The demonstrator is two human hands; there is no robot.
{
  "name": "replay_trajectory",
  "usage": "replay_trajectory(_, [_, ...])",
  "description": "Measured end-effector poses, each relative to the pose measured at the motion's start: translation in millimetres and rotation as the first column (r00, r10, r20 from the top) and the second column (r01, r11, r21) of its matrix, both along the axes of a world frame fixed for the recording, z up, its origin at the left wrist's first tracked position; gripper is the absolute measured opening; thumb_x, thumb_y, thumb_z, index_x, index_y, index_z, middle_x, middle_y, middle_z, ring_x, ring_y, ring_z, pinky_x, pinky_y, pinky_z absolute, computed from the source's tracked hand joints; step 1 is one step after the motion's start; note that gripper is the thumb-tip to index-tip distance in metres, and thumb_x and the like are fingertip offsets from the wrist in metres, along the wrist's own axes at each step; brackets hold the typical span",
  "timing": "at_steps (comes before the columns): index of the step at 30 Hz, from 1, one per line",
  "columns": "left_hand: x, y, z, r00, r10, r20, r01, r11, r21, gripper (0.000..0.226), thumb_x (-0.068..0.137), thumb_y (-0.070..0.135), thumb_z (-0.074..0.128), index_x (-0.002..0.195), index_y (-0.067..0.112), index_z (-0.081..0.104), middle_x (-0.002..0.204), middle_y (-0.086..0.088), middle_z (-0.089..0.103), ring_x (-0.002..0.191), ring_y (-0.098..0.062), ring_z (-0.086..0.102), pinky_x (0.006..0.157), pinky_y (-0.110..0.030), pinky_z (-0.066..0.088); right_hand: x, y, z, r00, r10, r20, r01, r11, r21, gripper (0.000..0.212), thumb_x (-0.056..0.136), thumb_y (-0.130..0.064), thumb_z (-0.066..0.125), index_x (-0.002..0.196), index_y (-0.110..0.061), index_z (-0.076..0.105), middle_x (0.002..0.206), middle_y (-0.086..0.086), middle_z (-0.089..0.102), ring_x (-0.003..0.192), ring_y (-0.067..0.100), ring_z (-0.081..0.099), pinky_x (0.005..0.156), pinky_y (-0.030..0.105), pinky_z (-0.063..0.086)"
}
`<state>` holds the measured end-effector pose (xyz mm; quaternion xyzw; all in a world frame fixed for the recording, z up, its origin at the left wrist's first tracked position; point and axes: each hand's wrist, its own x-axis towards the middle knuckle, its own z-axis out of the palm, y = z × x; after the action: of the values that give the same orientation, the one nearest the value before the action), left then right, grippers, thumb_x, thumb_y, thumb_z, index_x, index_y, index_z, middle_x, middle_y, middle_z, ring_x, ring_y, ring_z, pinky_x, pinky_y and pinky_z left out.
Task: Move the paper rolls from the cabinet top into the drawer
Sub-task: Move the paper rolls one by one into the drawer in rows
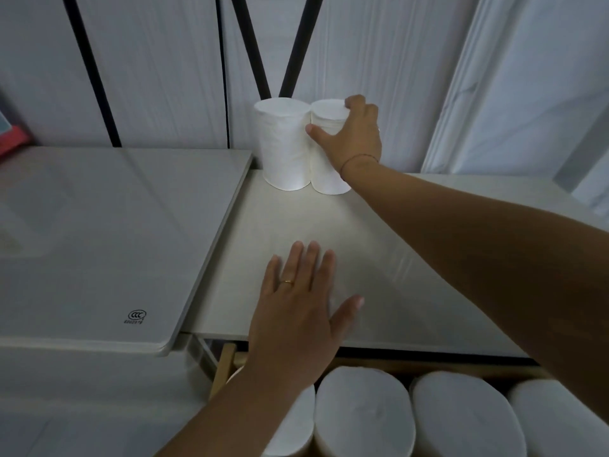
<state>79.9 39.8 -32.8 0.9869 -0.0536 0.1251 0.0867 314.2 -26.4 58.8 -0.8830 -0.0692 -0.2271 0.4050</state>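
Note:
Two white paper rolls stand upright side by side at the back of the pale cabinet top (296, 232). My right hand (352, 136) is wrapped around the right roll (328, 153), thumb on its front and fingers over its top edge. The left roll (283, 143) touches it and stands free. My left hand (296, 308) lies flat, palm down and fingers apart, on the cabinet top near its front edge, holding nothing. Below the front edge the open drawer (227, 364) shows several white rolls (365, 420) packed upright in a row.
A white appliance lid (108, 245) sits higher than the cabinet top on the left, its edge along the cabinet's left side. Black rack poles (296, 44) and a white wall stand right behind the rolls. A red object (13, 140) is at the far left.

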Motion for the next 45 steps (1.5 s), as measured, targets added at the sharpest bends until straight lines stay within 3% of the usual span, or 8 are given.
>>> replay_trajectory(6, [0.6, 0.2, -1.4, 1.0, 0.006, 0.007, -0.006, 1.0, 0.001, 0.078, 0.082, 0.071, -0.014, 0.147, 0.027, -0.011, 0.159, 0.001, -0.008, 0.143, -0.016, -0.019, 0.116, -0.039, -0.012, -3.6, -1.4, 5.2, 0.999, -0.035, 0.001, 0.035, 0.999, 0.029, 0.066, 0.074, -0.046, 0.07, 0.125, -0.016, 0.041, 0.122, 0.007, 0.047, 0.1, 0.026, 0.058, 0.073, 0.03, 0.043])
replay_trajectory(20, [1.8, -3.3, 3.1, 0.994, 0.089, -0.062, -0.082, 0.991, 0.107, 0.089, 0.079, 0.069, -0.016, 0.15, 0.022, 0.008, 0.159, -0.002, 0.009, 0.146, -0.018, -0.001, 0.115, -0.039, -0.009, -137.0, -134.8, 7.3, 0.993, 0.107, -0.039, -0.102, 0.988, 0.12, 0.058, 0.068, -0.035, 0.077, 0.116, -0.027, 0.046, 0.115, -0.007, 0.05, 0.099, 0.013, 0.049, 0.079, 0.025, 0.039])
replay_trajectory(25, [-8.8, -38.9, 23.5, 0.977, 0.048, -0.207, -0.086, 0.98, -0.178, 0.073, 0.091, 0.062, 0.012, 0.15, 0.019, 0.008, 0.16, -0.001, 0.001, 0.145, -0.016, -0.008, 0.115, -0.037, -0.01, -207.2, -198.7, 13.3, 0.982, 0.168, -0.09, -0.16, 0.983, 0.092, 0.056, 0.07, -0.029, 0.08, 0.114, -0.03, 0.045, 0.116, -0.007, 0.05, 0.104, 0.014, 0.049, 0.081, 0.022, 0.043])
replay_trajectory(28, [-25.7, -100.6, 48.2, 0.971, -0.127, -0.202, -0.007, 0.83, -0.557, 0.075, 0.086, 0.067, 0.015, 0.149, 0.026, 0.012, 0.159, 0.005, 0.007, 0.145, -0.012, -0.003, 0.116, -0.036, -0.006, -246.9, -239.0, 20.3, 0.971, 0.206, -0.118, -0.203, 0.978, 0.04, 0.064, 0.069, -0.026, 0.081, 0.121, -0.027, 0.044, 0.118, -0.011, 0.048, 0.107, 0.008, 0.048, 0.08, 0.006, 0.041])
replay_trajectory(31, [-44.8, -166.7, 78.2, 0.929, -0.332, -0.163, 0.017, 0.478, -0.878, 0.074, 0.082, 0.076, 0.023, 0.145, 0.036, 0.024, 0.154, 0.003, 0.029, 0.141, -0.023, 0.023, 0.114, -0.052, 0.021, -281.2, -279.3, 28.8, 0.942, 0.275, -0.194, -0.265, 0.961, 0.078, 0.076, 0.065, -0.026, 0.083, 0.127, -0.035, 0.039, 0.12, -0.013, 0.05, 0.108, 0.006, 0.052, 0.085, 0.014, 0.049])
replay_trajectory(36, [-77.4, -242.1, 111.9, 0.9, -0.397, -0.183, -0.131, 0.153, -0.979, 0.05, 0.092, 0.06, 0.032, 0.131, 0.03, 0.037, 0.124, 0.0, 0.055, 0.11, -0.02, 0.055, 0.097, -0.045, 0.047, -324.2, -328.5, 34.5, 0.893, 0.384, -0.236, -0.303, 0.899, 0.315, 0.069, 0.067, -0.027, 0.079, 0.123, -0.048, 0.043, 0.115, -0.027, 0.052, 0.105, -0.001, 0.055, 0.083, 0.023, 0.055])
replay_trajectory(40, [-99.0, -283.9, 111.3, 0.921, -0.35, -0.172, -0.172, 0.031, -0.985, 0.035, 0.095, 0.044, 0.043, 0.126, 0.031, 0.035, 0.118, 0.005, 0.054, 0.108, -0.016, 0.054, 0.092, -0.036, 0.047, -340.8, -350.7, 27.8, 0.907, 0.361, -0.218, -0.253, 0.879, 0.404, 0.062, 0.075, -0.044, 0.07, 0.128, -0.05, 0.038, 0.117, -0.027, 0.052, 0.107, -0.004, 0.056, 0.09, 0.024, 0.052])
replay_trajectory(45, [-123.6, -310.0, 94.5, 0.946, -0.279, -0.162, -0.143, 0.088, -0.986, 0.037, 0.095, 0.033, 0.048, 0.128, 0.027, 0.032, 0.116, 0.007, 0.049, 0.098, -0.008, 0.05, 0.074, -0.018, 0.04, -348.0, -359.4, 11.3, 0.963, 0.137, -0.232, 0.01, 0.843, 0.538, 0.025, 0.091, -0.041, 0.053, 0.116, -0.039, 0.054, 0.12, -0.008, 0.057, 0.106, 0.01, 0.056, 0.091, 0.031, 0.049])
